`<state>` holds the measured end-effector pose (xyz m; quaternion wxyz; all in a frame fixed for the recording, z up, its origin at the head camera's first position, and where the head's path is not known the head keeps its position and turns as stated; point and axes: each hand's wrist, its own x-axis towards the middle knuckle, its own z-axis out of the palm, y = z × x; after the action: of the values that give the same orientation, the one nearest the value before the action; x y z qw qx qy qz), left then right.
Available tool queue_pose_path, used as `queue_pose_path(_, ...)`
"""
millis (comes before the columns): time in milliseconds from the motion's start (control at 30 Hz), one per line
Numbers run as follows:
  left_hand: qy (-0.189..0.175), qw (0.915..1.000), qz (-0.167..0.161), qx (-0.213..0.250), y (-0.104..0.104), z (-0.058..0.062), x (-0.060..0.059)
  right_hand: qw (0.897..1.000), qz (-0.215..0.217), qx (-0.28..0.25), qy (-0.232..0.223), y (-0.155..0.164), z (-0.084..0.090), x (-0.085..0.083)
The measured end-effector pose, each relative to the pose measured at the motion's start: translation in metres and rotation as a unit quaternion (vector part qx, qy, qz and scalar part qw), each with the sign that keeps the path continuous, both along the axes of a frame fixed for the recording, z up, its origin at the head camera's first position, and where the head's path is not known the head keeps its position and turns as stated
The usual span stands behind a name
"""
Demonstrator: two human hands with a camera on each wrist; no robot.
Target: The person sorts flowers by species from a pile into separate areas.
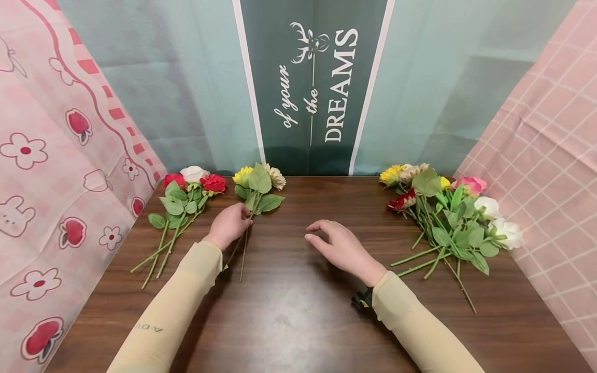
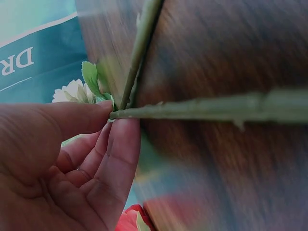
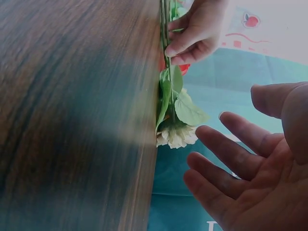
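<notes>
My left hand (image 1: 229,225) pinches the stems of artificial flowers between thumb and fingers, left of the table's middle. A yellow flower (image 1: 242,176) and a cream flower (image 1: 275,177) lie beyond it with broad green leaves (image 1: 260,178). In the left wrist view, two green stems (image 2: 202,109) spread out from the thumb and fingertip. My right hand (image 1: 340,246) hovers over the middle of the table with fingers loosely bent and nothing held. The right wrist view shows its fingers (image 3: 231,147) spread apart, with the cream flower (image 3: 175,136) beyond them.
Red and white roses (image 1: 193,174) lie at the left with stems toward me. A larger heap of mixed flowers (image 1: 459,223) covers the right side of the brown wooden table (image 1: 298,321). Green cloth (image 1: 186,93) hangs behind, pink cloths at both sides.
</notes>
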<state>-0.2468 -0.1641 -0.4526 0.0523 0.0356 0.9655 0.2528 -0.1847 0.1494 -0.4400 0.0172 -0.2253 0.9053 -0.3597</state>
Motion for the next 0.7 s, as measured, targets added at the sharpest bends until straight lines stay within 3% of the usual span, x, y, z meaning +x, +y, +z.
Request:
queue_pose_path(167,0.014,0.9998,-0.012,-0.003,0.003,0.006,0.0,1.0,-0.002,0.011,-0.006,0.006,0.0,-0.001)
queue_pose_path(300,0.055,0.9982,-0.021,-0.01,0.013,0.015,0.005,1.0,-0.016,0.02,-0.004,0.017,0.0,-0.007)
queue_pose_path(433,0.111,0.9911,-0.071,-0.01,0.038,0.025,0.017,0.998,-0.055,0.028,0.012,0.042,-0.001,-0.015)
queue_pose_path(567,0.166,0.9705,-0.175,-0.016,0.075,0.027,0.036,0.993,-0.107,0.04,0.036,0.083,-0.007,-0.018)
queue_pose_path(700,0.199,0.937,-0.284,-0.042,0.118,0.024,0.058,0.986,-0.147,0.064,0.047,0.134,-0.004,-0.013)
